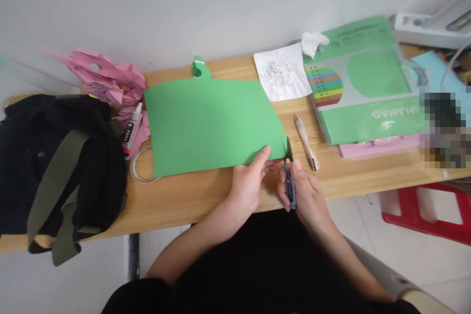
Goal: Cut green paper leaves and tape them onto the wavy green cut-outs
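A large green sheet of paper (pixel 206 127) extends over the wooden table in front of me. My left hand (pixel 250 176) pinches its near edge towards the right corner, thumb on top and fingers underneath. In my right hand (pixel 303 189) is a pair of grey thread snips (pixel 290 184), with the fingers wrapped round the handle. The dark blades point away from me and meet the sheet's right edge near that corner. Just right of the snips lies a white pen (pixel 306 140). Behind the sheet's far edge sits a small curled green paper piece (pixel 199 66).
At left are a black bag (pixel 73 167) with an olive strap, pink paper cutouts (pixel 106 76), a B-7000 glue tube (pixel 132 130) and a tape roll (pixel 142 176). White scraps lie on a paper napkin (pixel 268 91). Green paper packs (pixel 368 117) lie right; a red stool (pixel 408 213) stands below.
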